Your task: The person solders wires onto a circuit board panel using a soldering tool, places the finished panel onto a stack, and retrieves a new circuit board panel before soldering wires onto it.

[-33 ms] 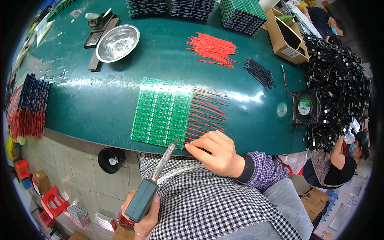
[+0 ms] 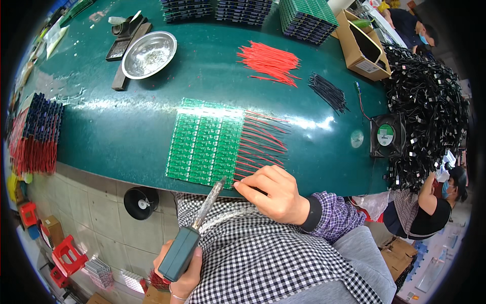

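A green panel of small circuit boards [image 2: 205, 142] lies flat at the table's near edge, with a row of thin red wires [image 2: 263, 137] running off its right side. My left hand [image 2: 183, 271] is closed round the dark green-grey handle of a soldering iron [image 2: 207, 205]. The iron's tip meets the panel near its lower right corner. My right hand [image 2: 273, 192] is pinched at that same corner, thumb and forefinger together on a wire whose end is mostly hidden by the fingers.
Red wires [image 2: 271, 62] and black wires [image 2: 328, 92] lie in piles beyond the panel. A metal bowl [image 2: 149, 54] stands at far left. Stacked panels [image 2: 309, 20] and a cardboard box [image 2: 362, 48] sit far right, near a fan [image 2: 387, 136] and heaped black cables [image 2: 425, 101]. Two people are at right.
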`<move>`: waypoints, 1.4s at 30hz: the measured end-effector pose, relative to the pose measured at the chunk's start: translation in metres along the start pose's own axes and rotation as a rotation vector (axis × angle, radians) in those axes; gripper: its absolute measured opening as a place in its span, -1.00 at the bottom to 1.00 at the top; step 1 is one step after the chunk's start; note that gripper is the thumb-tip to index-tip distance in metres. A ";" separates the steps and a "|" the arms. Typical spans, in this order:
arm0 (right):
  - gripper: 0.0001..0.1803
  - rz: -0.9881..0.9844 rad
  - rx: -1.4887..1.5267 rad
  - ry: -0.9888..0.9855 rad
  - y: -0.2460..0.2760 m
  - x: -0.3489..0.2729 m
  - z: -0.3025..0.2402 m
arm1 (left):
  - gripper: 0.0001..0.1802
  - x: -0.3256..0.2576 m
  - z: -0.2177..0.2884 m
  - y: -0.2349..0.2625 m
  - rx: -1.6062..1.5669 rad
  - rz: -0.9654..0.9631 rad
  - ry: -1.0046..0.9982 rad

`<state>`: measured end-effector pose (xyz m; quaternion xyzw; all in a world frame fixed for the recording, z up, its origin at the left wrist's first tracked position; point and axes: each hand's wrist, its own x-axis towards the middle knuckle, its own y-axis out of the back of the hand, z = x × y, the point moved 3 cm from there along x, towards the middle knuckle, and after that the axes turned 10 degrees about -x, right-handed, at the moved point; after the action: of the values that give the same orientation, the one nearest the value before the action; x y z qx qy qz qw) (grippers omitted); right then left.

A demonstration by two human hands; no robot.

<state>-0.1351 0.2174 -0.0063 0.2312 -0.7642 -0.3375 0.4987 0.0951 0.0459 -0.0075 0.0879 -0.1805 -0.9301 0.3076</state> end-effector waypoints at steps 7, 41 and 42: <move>-0.73 -0.059 -0.029 0.029 -0.002 -0.001 0.000 | -0.78 0.010 0.017 -0.003 0.016 -0.053 -0.014; -0.70 -0.050 -0.045 -0.001 -0.002 -0.001 -0.003 | -0.77 0.001 0.012 -0.001 -0.017 -0.014 -0.009; -0.70 -0.051 -0.045 0.000 -0.002 -0.001 -0.002 | -0.77 0.004 0.016 -0.002 0.000 -0.035 -0.002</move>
<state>-0.1326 0.2159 -0.0079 0.2394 -0.7504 -0.3671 0.4948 0.0866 0.0498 0.0057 0.0900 -0.1792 -0.9354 0.2912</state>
